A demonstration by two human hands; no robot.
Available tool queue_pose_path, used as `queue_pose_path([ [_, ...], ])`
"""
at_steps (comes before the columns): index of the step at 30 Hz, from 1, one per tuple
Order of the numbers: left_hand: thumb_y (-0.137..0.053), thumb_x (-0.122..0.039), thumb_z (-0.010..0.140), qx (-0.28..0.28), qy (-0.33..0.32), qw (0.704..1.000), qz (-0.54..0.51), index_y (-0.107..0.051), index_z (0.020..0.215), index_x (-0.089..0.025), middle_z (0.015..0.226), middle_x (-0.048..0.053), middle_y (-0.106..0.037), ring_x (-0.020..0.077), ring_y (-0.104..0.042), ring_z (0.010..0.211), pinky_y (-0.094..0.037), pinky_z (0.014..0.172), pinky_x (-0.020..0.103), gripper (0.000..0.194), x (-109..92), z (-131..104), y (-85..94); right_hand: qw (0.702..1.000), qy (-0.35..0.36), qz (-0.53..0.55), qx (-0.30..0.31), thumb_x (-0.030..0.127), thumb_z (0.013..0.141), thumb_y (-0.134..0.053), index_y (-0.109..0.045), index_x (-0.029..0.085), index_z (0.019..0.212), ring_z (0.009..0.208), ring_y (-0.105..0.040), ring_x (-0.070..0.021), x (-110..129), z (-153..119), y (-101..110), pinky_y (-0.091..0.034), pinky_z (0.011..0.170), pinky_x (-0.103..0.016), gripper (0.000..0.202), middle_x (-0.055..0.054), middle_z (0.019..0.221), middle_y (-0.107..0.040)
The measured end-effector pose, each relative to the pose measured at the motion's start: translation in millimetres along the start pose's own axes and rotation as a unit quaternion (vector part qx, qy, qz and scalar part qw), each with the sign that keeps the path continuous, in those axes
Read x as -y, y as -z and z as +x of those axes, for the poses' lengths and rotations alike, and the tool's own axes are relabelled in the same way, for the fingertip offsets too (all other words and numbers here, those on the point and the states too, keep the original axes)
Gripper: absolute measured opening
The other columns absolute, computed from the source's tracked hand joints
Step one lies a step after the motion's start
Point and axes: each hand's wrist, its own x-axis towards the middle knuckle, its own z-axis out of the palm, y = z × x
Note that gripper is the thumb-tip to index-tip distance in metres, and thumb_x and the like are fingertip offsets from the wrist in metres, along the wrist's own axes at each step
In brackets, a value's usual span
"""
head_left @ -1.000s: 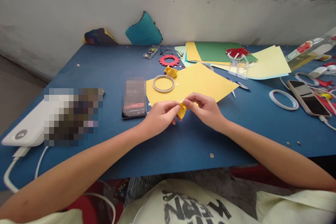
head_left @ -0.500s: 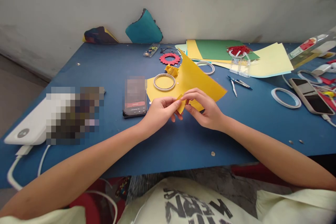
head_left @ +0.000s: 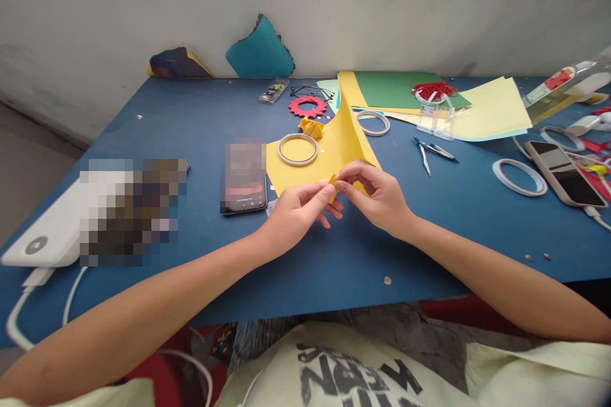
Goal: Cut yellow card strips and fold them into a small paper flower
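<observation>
Between my hands is a small piece of folded yellow paper [head_left: 333, 188]. My left hand [head_left: 301, 206] pinches it between thumb and index finger, with the other fingers stretched out beneath. My right hand [head_left: 377, 194] has its thumb and index fingertips pressed together at the piece's right edge. Just behind, a large yellow paper sheet [head_left: 351, 133] curls upward, its front part hidden by my hands. On the yellow paper lying flat to the left rests a roll of tape [head_left: 281, 157], and a crumpled yellow paper form [head_left: 311, 128] sits behind it.
Left of my hands lie a phone [head_left: 244, 203] and a white power bank [head_left: 48, 238] with a cable. Toward the right are a compass [head_left: 424, 158], another tape roll [head_left: 501, 178] and a second phone [head_left: 566, 172]. Behind lie a red paper ring [head_left: 292, 107] and green paper [head_left: 386, 86].
My right fingertips have closed in at the folded piece, which is turned more edge-on. Behind it, the large sheet's right side has curled inward to the left and stands steeper.
</observation>
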Motion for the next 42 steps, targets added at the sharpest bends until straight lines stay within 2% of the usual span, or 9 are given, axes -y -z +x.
queue_pose_path([
  [3, -0.059, -0.032, 0.084, -0.015, -0.004, 0.999, 0.03, -0.066, 0.098, -0.012, 0.079, 0.005, -0.068, 0.0159, -0.066, 0.075, -0.053, 0.059, 0.022, 0.026, 2.6, 1.1, -1.4, 0.999, -0.028, -0.008, 0.014, 0.033, 0.085, -0.059, -0.057, 0.021, 0.1, 0.081, -0.059, -0.0141, -0.1, 0.2, 0.3, -0.049, 0.076, -0.03, 0.02, -0.002, 0.087, -0.061],
  [6, -0.058, -0.033, 0.084, -0.024, 0.018, 0.999, 0.031, -0.066, 0.098, -0.011, 0.082, 0.008, -0.07, 0.0189, -0.068, 0.08, -0.053, 0.056, 0.022, 0.027, 3.1, 2.1, -2.8, 0.998, -0.025, -0.018, 0.048, 0.035, 0.087, -0.056, -0.061, 0.02, 0.088, 0.08, -0.059, -0.0147, 1.3, 0.9, 0.4, -0.049, 0.072, -0.028, 0.015, -0.003, 0.084, -0.063],
  [10, -0.058, -0.038, 0.083, -0.05, 0.037, 0.996, 0.062, -0.068, 0.09, -0.012, 0.078, 0.008, -0.071, 0.0202, -0.069, 0.074, -0.047, 0.043, 0.019, 0.029, 1.5, 1.7, -2.2, 0.999, -0.014, -0.016, 0.041, 0.032, 0.087, -0.056, -0.06, 0.02, 0.08, 0.076, -0.058, -0.0135, 3.6, 0.7, -0.3, -0.047, 0.067, -0.026, 0.015, -0.002, 0.08, -0.062],
  [14, -0.061, -0.042, 0.081, -0.083, 0.006, 0.99, 0.114, -0.069, 0.078, -0.014, 0.07, 0.004, -0.071, 0.0173, -0.068, 0.063, -0.052, 0.052, 0.023, 0.029, 2.3, -0.1, 0.2, 0.999, -0.014, -0.03, 0.038, 0.035, 0.087, -0.056, -0.06, 0.02, 0.078, 0.075, -0.057, -0.0142, 5.4, 0.4, 0.1, -0.046, 0.068, -0.027, 0.018, -0.002, 0.078, -0.062],
  [17, -0.057, -0.043, 0.084, -0.069, -0.004, 0.99, 0.127, -0.068, 0.076, -0.015, 0.069, 0.004, -0.071, 0.0168, -0.068, 0.062, -0.054, 0.061, 0.025, 0.032, 3.9, -1.2, 0.7, 0.998, -0.029, -0.025, 0.044, 0.037, 0.089, -0.053, -0.059, 0.02, 0.08, 0.072, -0.057, -0.0134, 6.0, 0.2, 0.6, -0.047, 0.067, -0.027, 0.02, -0.001, 0.076, -0.061],
  [23, -0.05, -0.041, 0.088, -0.037, -0.015, 0.988, 0.148, -0.064, 0.072, -0.014, 0.07, 0.005, -0.069, 0.0149, -0.067, 0.062, -0.053, 0.064, 0.025, 0.035, 3.6, -1.3, -1.3, 0.998, -0.011, -0.034, 0.049, 0.032, 0.09, -0.051, -0.056, 0.02, 0.08, 0.071, -0.056, -0.012, 6.5, -1.8, 0.5, -0.046, 0.066, -0.024, 0.017, 0.0, 0.075, -0.059],
  [30, -0.054, -0.034, 0.086, -0.021, -0.044, 0.987, 0.155, -0.061, 0.072, -0.014, 0.064, 0.003, -0.065, 0.0137, -0.063, 0.061, -0.051, 0.061, 0.024, 0.026, 3.2, 1.1, 1.8, 0.997, -0.03, -0.04, 0.059, 0.037, 0.09, -0.052, -0.057, 0.021, 0.081, 0.07, -0.057, -0.0126, 5.3, -2.1, 0.5, -0.046, 0.066, -0.025, 0.019, 0.0, 0.074, -0.061],
  [36, -0.054, -0.035, 0.086, -0.016, -0.042, 0.991, 0.129, -0.061, 0.073, -0.015, 0.064, 0.002, -0.064, 0.0132, -0.062, 0.06, -0.052, 0.062, 0.024, 0.025, 2.7, 1.8, 2.8, 0.998, -0.029, -0.023, 0.053, 0.036, 0.089, -0.052, -0.057, 0.021, 0.08, 0.069, -0.057, -0.0123, 5.1, -2.4, 1.3, -0.045, 0.066, -0.025, 0.018, 0.001, 0.073, -0.061],
  [42, -0.056, -0.034, 0.085, -0.048, -0.071, 0.985, 0.149, -0.063, 0.076, -0.015, 0.066, 0.002, -0.065, 0.0136, -0.063, 0.062, -0.052, 0.062, 0.023, 0.022, 6.4, 1.2, 4.1, 0.998, -0.022, -0.035, 0.054, 0.036, 0.089, -0.052, -0.057, 0.022, 0.079, 0.068, -0.058, -0.0121, 5.2, -2.2, 1.6, -0.044, 0.065, -0.024, 0.018, 0.002, 0.072, -0.061],
])
